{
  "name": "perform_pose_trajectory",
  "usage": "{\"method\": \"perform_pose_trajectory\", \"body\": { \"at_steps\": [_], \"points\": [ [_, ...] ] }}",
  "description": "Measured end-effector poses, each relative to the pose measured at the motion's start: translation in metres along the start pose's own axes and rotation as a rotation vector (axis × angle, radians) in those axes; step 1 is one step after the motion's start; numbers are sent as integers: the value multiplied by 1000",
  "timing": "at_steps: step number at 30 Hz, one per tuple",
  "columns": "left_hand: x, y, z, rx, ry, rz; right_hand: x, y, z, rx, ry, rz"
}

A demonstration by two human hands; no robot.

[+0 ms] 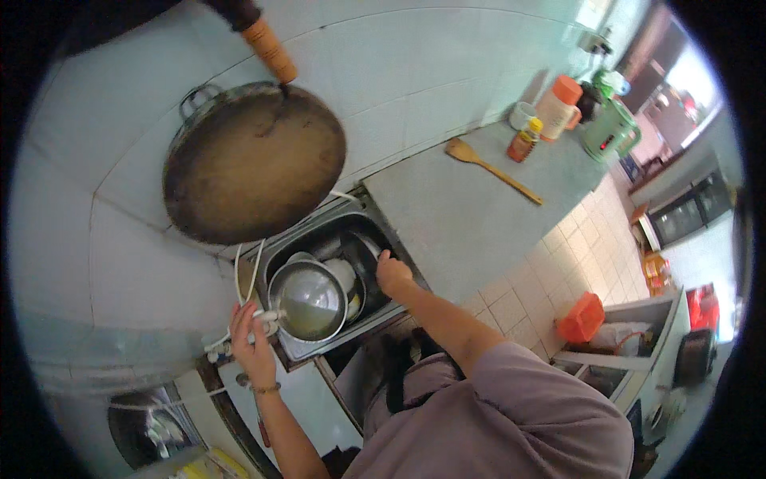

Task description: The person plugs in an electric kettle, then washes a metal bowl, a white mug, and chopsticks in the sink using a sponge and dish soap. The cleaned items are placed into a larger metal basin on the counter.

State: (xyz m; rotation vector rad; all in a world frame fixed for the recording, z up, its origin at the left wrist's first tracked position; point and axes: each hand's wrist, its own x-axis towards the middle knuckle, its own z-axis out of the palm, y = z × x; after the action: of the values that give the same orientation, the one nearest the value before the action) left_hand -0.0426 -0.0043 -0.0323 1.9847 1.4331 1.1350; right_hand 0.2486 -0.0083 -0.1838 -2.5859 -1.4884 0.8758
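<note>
My left hand (254, 344) is at the white tap (269, 315) on the sink's left side; its fingers touch the tap, but their hold on it is unclear. Over the right part of the metal sink (400, 308), my right hand (394, 276) is closed around the end of a kitchen knife, whose broad dark blade (359, 248) slants down into the basin. A round metal pan (312, 299) with some liquid in it rests in the sink, tilted over other dishes that it partly hides. White hoses (239, 272) run near the tap.
A large wok (257, 167) hangs on the tiled wall behind the sink, below an orange handle (269, 51). On the grey counter (449, 227) lie a wooden spatula (494, 172), a yellow-capped bottle (525, 141), a white cup (522, 115), an orange-lidded jug (559, 108) and a green kettle (610, 130).
</note>
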Motion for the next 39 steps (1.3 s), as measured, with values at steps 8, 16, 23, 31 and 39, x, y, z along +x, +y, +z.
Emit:
{"method": "perform_pose_trajectory", "body": {
  "at_steps": [8,16,23,31,39],
  "points": [
    [-1,-3,7,35,-3,18,-67,74,1,485,226,-215],
    [-16,35,16,244,138,145,-162,167,10,575,211,-167],
    [-66,87,79,131,-97,157,-187,272,35,648,288,65],
    [-127,194,221,221,-712,335,-245,455,153,1003,87,658],
    [-144,264,360,395,-1046,581,-366,574,287,1205,175,1085]
  ]
}}
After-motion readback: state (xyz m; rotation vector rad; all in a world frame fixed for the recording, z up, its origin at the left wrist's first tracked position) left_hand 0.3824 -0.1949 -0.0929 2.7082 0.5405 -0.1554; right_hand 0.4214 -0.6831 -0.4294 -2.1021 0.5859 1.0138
